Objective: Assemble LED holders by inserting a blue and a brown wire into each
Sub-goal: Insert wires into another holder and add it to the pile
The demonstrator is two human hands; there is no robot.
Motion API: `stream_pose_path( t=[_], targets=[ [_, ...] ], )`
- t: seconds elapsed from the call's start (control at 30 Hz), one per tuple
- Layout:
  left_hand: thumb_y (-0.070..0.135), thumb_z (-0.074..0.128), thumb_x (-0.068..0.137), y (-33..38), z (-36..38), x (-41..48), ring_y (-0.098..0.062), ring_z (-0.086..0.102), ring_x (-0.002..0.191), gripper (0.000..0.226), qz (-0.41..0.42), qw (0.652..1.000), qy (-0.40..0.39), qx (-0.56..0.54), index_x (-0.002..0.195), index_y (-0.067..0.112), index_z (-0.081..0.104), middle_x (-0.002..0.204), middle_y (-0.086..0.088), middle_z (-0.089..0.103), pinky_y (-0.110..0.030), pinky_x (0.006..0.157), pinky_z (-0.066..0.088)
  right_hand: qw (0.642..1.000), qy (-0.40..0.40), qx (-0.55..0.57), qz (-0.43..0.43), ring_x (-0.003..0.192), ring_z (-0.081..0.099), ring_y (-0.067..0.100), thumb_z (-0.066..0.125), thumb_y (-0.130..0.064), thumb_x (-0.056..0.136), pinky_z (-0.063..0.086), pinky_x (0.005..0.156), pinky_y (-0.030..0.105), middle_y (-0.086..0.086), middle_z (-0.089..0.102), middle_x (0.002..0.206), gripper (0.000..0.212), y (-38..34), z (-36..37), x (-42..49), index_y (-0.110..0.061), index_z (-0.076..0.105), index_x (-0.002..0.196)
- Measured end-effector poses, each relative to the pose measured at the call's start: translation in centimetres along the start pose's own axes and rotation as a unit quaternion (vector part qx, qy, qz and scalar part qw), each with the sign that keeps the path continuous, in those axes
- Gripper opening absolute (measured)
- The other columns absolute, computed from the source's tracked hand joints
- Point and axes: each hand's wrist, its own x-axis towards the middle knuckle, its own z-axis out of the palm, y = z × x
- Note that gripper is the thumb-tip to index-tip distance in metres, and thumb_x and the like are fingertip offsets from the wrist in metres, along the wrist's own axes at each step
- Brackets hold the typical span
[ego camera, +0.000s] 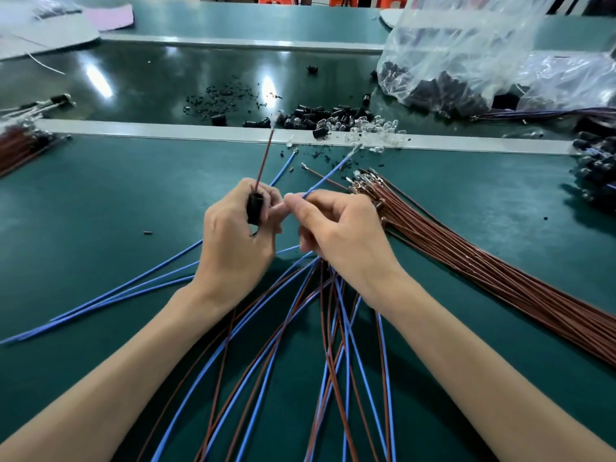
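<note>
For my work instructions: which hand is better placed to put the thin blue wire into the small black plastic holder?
Probably the right hand: it pinches the thin blue wire, close to the small black plastic holder. The left hand is busy gripping that holder, which has a thin brown wire in it.

With forearms stretched forward, a black holder (255,208) is gripped in the left hand (238,241) and a blue wire (328,174) is pinched by the right hand (336,235) just beside that grip.
</note>
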Motion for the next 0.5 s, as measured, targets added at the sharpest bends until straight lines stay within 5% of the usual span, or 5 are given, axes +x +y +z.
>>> stream_pose_path(
  t=[0.13, 0.23, 0.3, 0.4, 0.5],
  targets=[
    [0.02, 0.065, 0.084, 0.2, -0.4, 0.0, -0.033, 0.051, 0.053, 0.039, 0.024, 0.997, -0.067, -0.005, 0.069, 0.037, 0.033, 0.074, -0.011, 0.063, -0.04, 0.052, 0.044, 0.982, 0.146, 0.114, 0.023, 0.038, 0.046, 0.006, 0.054, -0.019, 0.097, 0.036, 0.041, 0.015, -0.005, 0.059, 0.049, 0.027, 0.3, -1.6, 0.3, -0.015, 0.064, 0.072],
    [0.013, 0.068, 0.082, -0.2, -0.6, -0.1, -0.021, 0.049, 0.053, 0.039, 0.034, 0.993, -0.11, 0.023, 0.066, 0.022, 0.034, 0.074, -0.003, 0.066, -0.035, 0.053, 0.042, 0.917, 0.291, 0.267, 0.056, 0.041, 0.046, 0.006, 0.046, -0.02, 0.101, 0.035, 0.041, 0.016, -0.006, 0.057, 0.049, 0.027, 0.4, -4.4, 1.3, -0.013, 0.056, 0.077],
    [0.009, 0.067, 0.083, -0.2, -0.4, -0.3, -0.02, 0.051, 0.054, 0.04, 0.043, 0.992, -0.115, 0.014, 0.067, 0.022, 0.033, 0.074, -0.002, 0.066, -0.03, 0.052, 0.043, 0.927, 0.24, 0.283, 0.053, 0.045, 0.043, 0.006, 0.052, -0.025, 0.097, 0.032, 0.043, 0.016, -0.007, 0.057, 0.054, 0.02, 0.7, -5.0, 1.2, -0.013, 0.059, 0.082],
    [0.014, 0.063, 0.085, 0.0, 0.0, -0.7, -0.019, 0.054, 0.05, 0.042, 0.065, 0.991, -0.121, -0.003, 0.068, 0.031, 0.029, 0.071, 0.002, 0.066, -0.029, 0.051, 0.043, 0.991, 0.066, 0.114, -0.016, 0.044, 0.042, 0.006, 0.057, -0.027, 0.093, 0.031, 0.042, 0.015, -0.006, 0.06, 0.057, 0.017, 0.6, -3.6, -0.1, -0.018, 0.065, 0.081],
    [0.019, 0.06, 0.088, -0.3, 0.0, -0.8, -0.008, 0.055, 0.051, 0.039, 0.069, 0.988, -0.142, 0.005, 0.07, 0.036, 0.029, 0.068, 0.003, 0.067, -0.019, 0.051, 0.043, 0.974, 0.184, 0.131, -0.024, 0.039, 0.044, 0.006, 0.047, -0.021, 0.1, 0.032, 0.038, 0.016, -0.004, 0.058, 0.053, 0.026, 0.4, -3.9, 0.2, -0.018, 0.056, 0.076]
  ],
)
